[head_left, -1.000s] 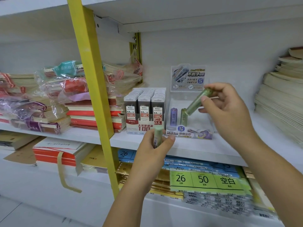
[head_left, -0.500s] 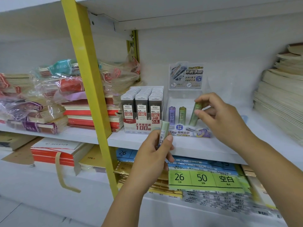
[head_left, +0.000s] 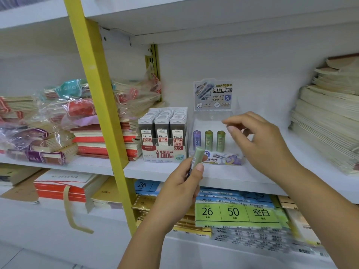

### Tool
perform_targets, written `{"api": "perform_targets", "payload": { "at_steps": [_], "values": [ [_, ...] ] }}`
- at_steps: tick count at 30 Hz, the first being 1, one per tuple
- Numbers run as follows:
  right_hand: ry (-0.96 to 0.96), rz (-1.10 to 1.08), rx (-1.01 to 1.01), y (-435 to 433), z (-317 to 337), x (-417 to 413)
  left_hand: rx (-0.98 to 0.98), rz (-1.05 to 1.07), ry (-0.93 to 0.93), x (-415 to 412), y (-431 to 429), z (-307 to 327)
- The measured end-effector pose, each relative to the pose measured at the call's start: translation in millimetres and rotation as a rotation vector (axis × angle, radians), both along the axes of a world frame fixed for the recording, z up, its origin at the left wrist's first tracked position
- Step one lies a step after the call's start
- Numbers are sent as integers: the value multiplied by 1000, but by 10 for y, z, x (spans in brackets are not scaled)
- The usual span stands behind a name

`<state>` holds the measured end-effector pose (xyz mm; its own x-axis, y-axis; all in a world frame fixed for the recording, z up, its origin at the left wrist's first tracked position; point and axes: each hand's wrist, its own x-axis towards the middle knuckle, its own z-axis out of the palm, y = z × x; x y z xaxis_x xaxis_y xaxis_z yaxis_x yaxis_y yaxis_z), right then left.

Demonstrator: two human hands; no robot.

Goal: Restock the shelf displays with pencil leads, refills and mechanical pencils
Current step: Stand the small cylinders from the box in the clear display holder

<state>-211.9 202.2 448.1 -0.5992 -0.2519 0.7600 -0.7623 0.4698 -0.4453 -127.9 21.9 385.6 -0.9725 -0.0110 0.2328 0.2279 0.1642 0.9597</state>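
While empty and slack, right hand (head_left: 260, 140) beside translucent green tubes (head_left: 220, 140) — matte cylinder (head_left: 197, 156) pinched in left hand (head_left: 180, 188).

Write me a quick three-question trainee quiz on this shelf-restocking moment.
1. True or false: the right hand is holding something.
2. How many upright tubes stand in the clear display?
3. The tube gripped by the left hand is: A purple, B green, C red.
Key: 1 false; 2 three; 3 B.
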Motion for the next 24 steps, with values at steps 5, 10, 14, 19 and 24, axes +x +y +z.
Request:
{"api": "perform_targets", "payload": {
  "at_steps": [5,10,14,19,24],
  "values": [
    [-493,427,37,-3,38,220,56,-175,-49,19,101,105],
    [-467,373,-185,6,0,194,141,-165,-36,-33,111,144],
    [-419,323,-63,74,-2,115,284,-24,51,-80,46,135],
    [-211,245,211,22,5,150,239,93,127,-132,-19,95],
    [-180,309,262,-126,-55,208,188,125,203,-187,-12,104]
  ]
}}
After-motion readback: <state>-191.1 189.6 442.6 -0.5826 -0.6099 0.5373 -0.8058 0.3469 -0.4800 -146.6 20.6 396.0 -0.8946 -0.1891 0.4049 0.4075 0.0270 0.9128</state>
